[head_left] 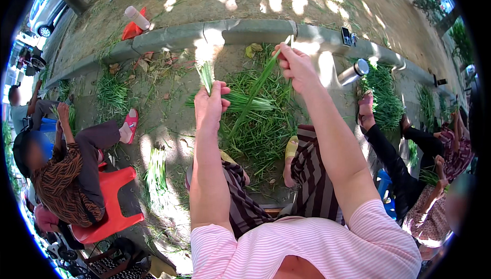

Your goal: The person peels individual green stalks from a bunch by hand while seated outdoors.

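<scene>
My left hand (209,106) is closed around a small bunch of green stalks (206,77), whose pale ends stick up above the fist. My right hand (295,67), level with it and a little higher, pinches a few long green leafy stalks (260,83) near their whitish end. Their leaves trail down to the left, over the heap below. That heap of loose green stalks (261,138) lies on the ground between my feet, with a straighter bundle (250,101) across its upper part.
A concrete kerb (245,32) runs beyond the heap. On it are a pink bottle (137,17), a red bag (132,31) and a phone (347,36). A steel flask (353,72) stands at right by another green heap (386,97). People sit on both sides, one on a red stool (115,197).
</scene>
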The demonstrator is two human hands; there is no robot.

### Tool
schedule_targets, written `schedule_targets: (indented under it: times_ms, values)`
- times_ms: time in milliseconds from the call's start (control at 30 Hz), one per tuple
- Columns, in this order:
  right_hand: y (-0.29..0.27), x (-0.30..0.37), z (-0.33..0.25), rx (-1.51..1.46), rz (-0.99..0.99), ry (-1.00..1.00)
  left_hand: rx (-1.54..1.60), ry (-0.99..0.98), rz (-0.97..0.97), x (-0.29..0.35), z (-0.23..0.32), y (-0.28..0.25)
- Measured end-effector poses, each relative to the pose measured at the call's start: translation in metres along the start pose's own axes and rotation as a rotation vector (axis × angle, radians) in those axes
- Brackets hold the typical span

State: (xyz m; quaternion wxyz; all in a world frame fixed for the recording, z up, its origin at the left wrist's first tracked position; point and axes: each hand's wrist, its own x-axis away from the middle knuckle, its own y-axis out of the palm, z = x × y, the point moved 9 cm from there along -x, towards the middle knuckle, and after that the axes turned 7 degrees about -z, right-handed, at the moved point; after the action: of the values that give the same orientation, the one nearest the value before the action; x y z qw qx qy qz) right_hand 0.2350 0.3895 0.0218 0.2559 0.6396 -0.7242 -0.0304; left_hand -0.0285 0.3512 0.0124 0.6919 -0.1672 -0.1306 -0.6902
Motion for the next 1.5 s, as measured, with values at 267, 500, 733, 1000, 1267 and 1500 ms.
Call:
schedule_targets:
  times_ms: [267,500,733,1000,1267,1500]
  values:
    - [-0.073,-0.010,-0.024,-0.225,0.224,-0.119,-0.132,0.122,0.164,-0.003,0.008,-0.046]
    - [-0.098,-0.011,-0.026,-0.283,0.308,-0.166,-0.216,0.146,0.248,-0.009,-0.003,-0.067]
    - [-0.098,-0.012,-0.023,-0.332,0.323,-0.161,0.034,0.119,0.161,-0.007,-0.004,-0.058]
    - [-0.096,-0.010,-0.027,-0.402,0.324,-0.210,0.144,0.074,0.173,-0.006,-0.004,-0.059]
    - [-0.098,-0.014,-0.023,-0.495,0.262,-0.236,0.262,0.144,0.126,-0.013,-0.014,-0.061]
    - [-0.097,-0.015,-0.018,-0.618,0.213,-0.193,0.444,0.062,0.191,-0.011,-0.020,-0.067]
